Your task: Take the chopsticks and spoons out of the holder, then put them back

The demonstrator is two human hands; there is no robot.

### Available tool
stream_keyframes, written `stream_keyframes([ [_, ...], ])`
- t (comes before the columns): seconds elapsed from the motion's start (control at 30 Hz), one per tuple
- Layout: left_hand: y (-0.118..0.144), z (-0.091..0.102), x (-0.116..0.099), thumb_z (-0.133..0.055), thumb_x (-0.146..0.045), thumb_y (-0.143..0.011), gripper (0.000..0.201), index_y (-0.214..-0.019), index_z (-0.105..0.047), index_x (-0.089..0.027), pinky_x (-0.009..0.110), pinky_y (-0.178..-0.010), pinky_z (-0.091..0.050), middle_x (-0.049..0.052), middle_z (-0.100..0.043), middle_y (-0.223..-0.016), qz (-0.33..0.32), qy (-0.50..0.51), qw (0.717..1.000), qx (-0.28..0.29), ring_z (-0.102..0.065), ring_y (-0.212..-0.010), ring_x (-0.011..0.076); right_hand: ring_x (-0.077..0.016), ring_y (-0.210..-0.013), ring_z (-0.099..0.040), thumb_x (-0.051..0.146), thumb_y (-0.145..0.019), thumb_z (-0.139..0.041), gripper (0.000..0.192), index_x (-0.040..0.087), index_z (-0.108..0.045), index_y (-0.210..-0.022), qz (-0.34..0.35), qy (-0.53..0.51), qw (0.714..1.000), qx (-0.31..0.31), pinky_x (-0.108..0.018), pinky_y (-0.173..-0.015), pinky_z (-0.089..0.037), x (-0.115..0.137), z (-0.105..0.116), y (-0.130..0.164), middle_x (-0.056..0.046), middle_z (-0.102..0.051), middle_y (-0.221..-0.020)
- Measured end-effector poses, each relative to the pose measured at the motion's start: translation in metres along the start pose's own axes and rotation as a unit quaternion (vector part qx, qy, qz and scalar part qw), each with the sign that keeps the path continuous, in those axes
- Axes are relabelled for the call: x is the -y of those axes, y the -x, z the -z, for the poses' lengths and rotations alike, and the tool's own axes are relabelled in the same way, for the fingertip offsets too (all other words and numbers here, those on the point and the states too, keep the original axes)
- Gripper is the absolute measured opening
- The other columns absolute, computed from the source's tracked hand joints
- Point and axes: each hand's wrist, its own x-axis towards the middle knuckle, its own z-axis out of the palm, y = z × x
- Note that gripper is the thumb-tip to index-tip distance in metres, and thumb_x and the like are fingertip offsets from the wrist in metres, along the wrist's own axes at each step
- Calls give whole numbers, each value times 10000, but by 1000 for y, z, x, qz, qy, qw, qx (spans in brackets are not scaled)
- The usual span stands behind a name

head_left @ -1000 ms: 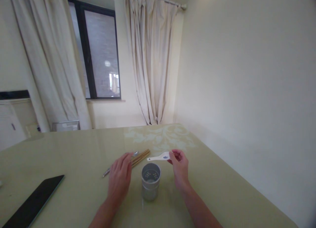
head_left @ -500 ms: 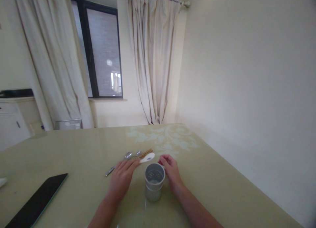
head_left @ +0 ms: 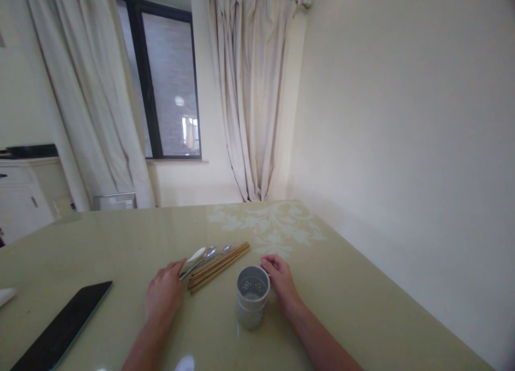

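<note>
As our head camera looks forward across a glossy, pale green counter [head_left: 362, 312], we have our left hand [head_left: 164, 291] around the handle end of a smooth white spoon [head_left: 196, 254], its fingers grasping the part that they hide from us. The white spoon's rounded bowl points away from us, just left of a shiny metal spoon [head_left: 210, 251] whose handle runs back toward our knuckles. Near it we see a smaller silvery metal spoon [head_left: 227, 248], and alongside lies a bundle of slim brown wooden chopsticks [head_left: 220, 267], slanting away to the right.

Between our hands, and nearer to us than the chopsticks, a grey cylindrical cup [head_left: 252, 298] with small holes inside stands upright. Our right hand [head_left: 281, 280] is at its far right rim, the fingers curled inward; whether they grip the cup or merely sit beside it, we cannot tell.

Well to our left lies a flat, black rectangular slab [head_left: 66, 325]. Beyond the counter we face a dark-framed window [head_left: 171, 87] between two cream fabric curtains [head_left: 251, 92], with a white panelled cabinet [head_left: 22, 202] at the far left.
</note>
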Motion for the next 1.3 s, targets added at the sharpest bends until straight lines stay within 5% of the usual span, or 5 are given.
stream_keyframes([
  [0.37,-2,-5,3,-385,-26,-943,541,-1346,-706,-191,369,-991,-554,116,-735,-1349,-19,-2,1000,-3,-715,-1152,268,-254,-860,-721,883,-772,-626,724,182,-789,-847,-36,-3,999,31,-332,-733,-551,1,-4,9,-103,-786,-904],
  [0.63,-2,-10,9,-399,22,-909,593,-1423,-624,-167,374,-1025,-531,98,-680,-1447,-30,-39,999,5,-655,-1259,259,-276,-915,-713,922,-817,-532,785,183,-784,-901,-38,6,996,85,-379,-820,-524,-3,-4,11,-107,-797,-960],
  [0.8,6,0,-22,-392,-46,-975,527,-1410,-644,-207,433,-1012,-511,99,-690,-1429,-76,-63,993,-59,-623,-1293,290,-277,-912,-710,908,-837,-526,772,186,-790,-904,-26,31,996,85,-388,-830,-527,0,-6,14,-96,-794,-934],
  [0.97,20,-3,-58,-468,-248,-1042,327,-1141,-779,-262,452,-994,-495,81,-771,-1235,-163,-37,986,-20,-671,-1178,301,-268,-928,-704,913,-824,-541,772,186,-784,-911,-30,36,996,80,-368,-824,-533,7,-7,18,-91,-786,-944],
  [1.3,22,-19,-59,-513,-252,-987,225,-1003,-737,-236,398,-973,-497,74,-768,-1093,-158,61,985,44,-686,-1093,267,-264,-892,-688,929,-807,-535,780,191,-784,-847,-18,55,997,60,-357,-810,-527,8,-9,19,-68,-763,-876],
])
